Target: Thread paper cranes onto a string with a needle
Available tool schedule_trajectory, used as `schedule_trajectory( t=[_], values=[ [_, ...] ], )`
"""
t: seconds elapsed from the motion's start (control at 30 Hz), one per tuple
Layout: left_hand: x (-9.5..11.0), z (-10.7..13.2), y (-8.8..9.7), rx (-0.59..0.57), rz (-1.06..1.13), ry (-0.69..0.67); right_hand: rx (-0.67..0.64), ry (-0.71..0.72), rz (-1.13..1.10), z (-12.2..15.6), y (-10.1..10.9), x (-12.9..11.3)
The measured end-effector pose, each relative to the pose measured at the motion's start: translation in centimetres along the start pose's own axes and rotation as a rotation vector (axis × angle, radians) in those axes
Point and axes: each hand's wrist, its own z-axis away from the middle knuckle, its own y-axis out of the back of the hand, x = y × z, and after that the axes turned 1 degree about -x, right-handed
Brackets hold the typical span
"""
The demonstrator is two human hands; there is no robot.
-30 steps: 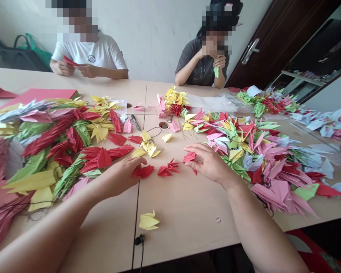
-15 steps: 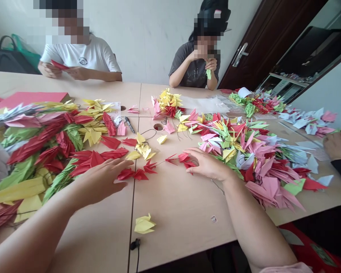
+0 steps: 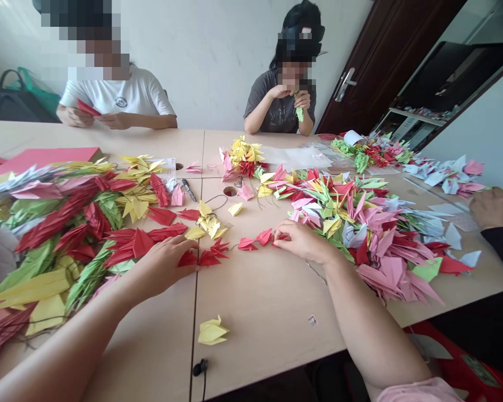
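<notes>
Several folded red paper cranes lie in a row on a dark string between my two hands. My left hand rests low over the table, thumb and fingers closed around the red crane at the row's left end. At the right end, my right hand pinches another red crane, mostly covered by the fingers. Between the hands, more red cranes sit on the string. Just beyond the row is a small cluster of yellow cranes.
Heaped cranes of many colours cover the left side; another heap lies right. Near me are a single yellow crane and a small black microphone. A pen lies farther back. Two people sit opposite; another person's hand is at right.
My left hand has closed in on the leftmost red crane. My right fingers have shifted along to the row's right end, and the red cranes between have moved slightly. The view has tilted a little.
</notes>
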Motion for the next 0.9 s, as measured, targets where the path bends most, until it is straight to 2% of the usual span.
schedule_trajectory(
  t=[0.1, 0.23, 0.4, 0.53, 0.67, 0.8, 0.9],
  values=[
    [-0.1, 0.1, -0.1, 0.006, -0.003, 0.001, 0.062, 0.013, 0.018, -0.1, -0.5, 0.0],
    [-0.1, 0.2, -0.1, 0.019, -0.017, 0.006, 0.036, 0.056, 0.063, -0.1, -1.2, -0.2],
    [0.2, 0.3, 0.0, 0.016, -0.021, 0.000, 0.118, 0.136, 0.121, -0.3, -2.3, -2.2],
    [-0.1, 0.4, 0.1, -0.012, -0.003, -0.006, 0.041, 0.257, 0.159, -0.5, -3.4, -3.4],
    [-0.2, 0.5, 0.2, -0.033, 0.037, -0.025, 0.022, 0.280, 0.185, -0.4, -3.6, -3.0],
    [0.8, 0.3, 0.0, -0.039, 0.088, -0.059, 0.084, 0.306, 0.200, -0.5, -4.1, -3.9],
    [1.5, 0.2, -0.3, -0.036, 0.124, -0.082, 0.008, 0.391, 0.243, -0.7, -5.1, -5.3]
  ],
)
